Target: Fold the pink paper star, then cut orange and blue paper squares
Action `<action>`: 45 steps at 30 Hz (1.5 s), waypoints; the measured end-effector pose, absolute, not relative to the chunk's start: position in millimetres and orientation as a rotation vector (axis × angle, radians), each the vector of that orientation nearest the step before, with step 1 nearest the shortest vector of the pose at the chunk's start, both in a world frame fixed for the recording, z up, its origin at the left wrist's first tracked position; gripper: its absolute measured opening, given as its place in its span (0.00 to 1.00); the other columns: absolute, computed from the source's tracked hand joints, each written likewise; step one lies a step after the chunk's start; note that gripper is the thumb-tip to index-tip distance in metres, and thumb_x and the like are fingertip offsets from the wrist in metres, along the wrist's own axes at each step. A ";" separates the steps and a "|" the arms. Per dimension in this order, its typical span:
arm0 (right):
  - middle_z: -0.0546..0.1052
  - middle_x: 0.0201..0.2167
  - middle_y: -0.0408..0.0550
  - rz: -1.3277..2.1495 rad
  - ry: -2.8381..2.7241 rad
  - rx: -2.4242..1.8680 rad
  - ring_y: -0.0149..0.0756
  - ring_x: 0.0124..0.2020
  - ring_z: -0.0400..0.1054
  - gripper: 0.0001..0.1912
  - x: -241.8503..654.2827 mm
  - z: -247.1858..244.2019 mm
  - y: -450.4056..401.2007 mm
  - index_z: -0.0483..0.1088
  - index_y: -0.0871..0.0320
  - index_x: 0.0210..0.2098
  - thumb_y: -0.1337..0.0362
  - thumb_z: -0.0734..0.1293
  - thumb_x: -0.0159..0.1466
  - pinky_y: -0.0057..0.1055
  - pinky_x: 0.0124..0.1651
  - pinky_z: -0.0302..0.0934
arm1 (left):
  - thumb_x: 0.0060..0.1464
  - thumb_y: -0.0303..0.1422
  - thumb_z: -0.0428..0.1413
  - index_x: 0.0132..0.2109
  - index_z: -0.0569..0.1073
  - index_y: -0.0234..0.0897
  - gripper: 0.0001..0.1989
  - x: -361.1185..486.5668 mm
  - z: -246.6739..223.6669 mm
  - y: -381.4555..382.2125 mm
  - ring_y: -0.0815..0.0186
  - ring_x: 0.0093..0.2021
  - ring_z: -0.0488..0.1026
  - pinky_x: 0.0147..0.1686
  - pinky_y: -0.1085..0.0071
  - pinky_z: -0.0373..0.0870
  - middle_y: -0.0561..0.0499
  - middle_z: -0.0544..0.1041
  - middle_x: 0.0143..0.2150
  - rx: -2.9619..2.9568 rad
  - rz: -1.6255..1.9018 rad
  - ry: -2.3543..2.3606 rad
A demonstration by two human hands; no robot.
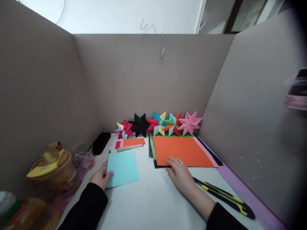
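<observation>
My left hand [101,176] pinches the left edge of a light blue square of paper [123,168], thumb on top. A thin dark tip sticks up behind that paper's left edge; I cannot make out what it belongs to. My right hand [178,172] touches the near edge of an orange sheet [182,150], thumb apart from the fingers. Under the orange sheet lie pink, green and black sheets. A black and yellow utility knife [225,196] lies to the right of my right forearm. Smaller coloured paper pieces [133,142] lie beyond the blue square.
Several folded paper stars, among them a black star [141,125] and a pink star [190,123], stand along the back panel. At left are a dark phone [101,143], a clear plastic cup [83,156], a lidded tan container [54,169] and a jar [21,210]. Grey panels enclose three sides.
</observation>
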State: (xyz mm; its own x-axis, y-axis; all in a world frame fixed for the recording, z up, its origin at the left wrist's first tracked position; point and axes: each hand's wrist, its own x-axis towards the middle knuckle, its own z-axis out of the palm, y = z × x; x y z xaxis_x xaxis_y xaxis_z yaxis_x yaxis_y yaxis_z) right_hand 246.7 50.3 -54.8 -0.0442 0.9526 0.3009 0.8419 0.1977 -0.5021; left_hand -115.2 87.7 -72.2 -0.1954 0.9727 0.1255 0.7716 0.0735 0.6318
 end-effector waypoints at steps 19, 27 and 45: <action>0.73 0.52 0.54 0.639 -2.158 -1.532 0.49 0.54 0.66 0.28 282.3 -33.9 104.7 0.72 0.56 0.50 0.64 0.72 0.48 0.39 0.54 0.59 | 0.49 0.42 0.48 0.51 0.72 0.30 0.26 -121.8 -84.2 89.1 0.52 0.51 0.70 0.51 0.60 0.66 0.37 0.73 0.50 2.181 0.795 2.023; 0.80 0.40 0.46 0.571 -2.040 -1.469 0.40 0.42 0.74 0.16 277.5 -33.0 94.2 0.76 0.51 0.42 0.66 0.60 0.60 0.34 0.48 0.63 | 0.52 0.42 0.49 0.45 0.77 0.37 0.19 -88.0 -55.1 63.9 0.54 0.46 0.73 0.48 0.61 0.68 0.42 0.77 0.45 2.260 1.114 1.676; 0.73 0.52 0.58 0.348 -1.898 -1.467 0.45 0.55 0.66 0.21 265.6 -73.0 76.3 0.69 0.62 0.53 0.71 0.56 0.62 0.46 0.58 0.58 | 0.25 0.45 0.70 0.42 0.71 0.31 0.36 131.4 -63.9 98.7 0.52 0.48 0.74 0.47 0.60 0.70 0.36 0.77 0.44 1.047 1.094 0.827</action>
State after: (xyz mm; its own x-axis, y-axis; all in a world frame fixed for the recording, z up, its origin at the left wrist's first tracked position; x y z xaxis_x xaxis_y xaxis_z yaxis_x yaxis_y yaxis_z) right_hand 265.6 76.3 -73.0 -0.1112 0.9254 0.3624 0.7365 0.3216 -0.5951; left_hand 131.4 98.7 -63.9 0.2709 0.9622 -0.0292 -0.2911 0.1108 0.9502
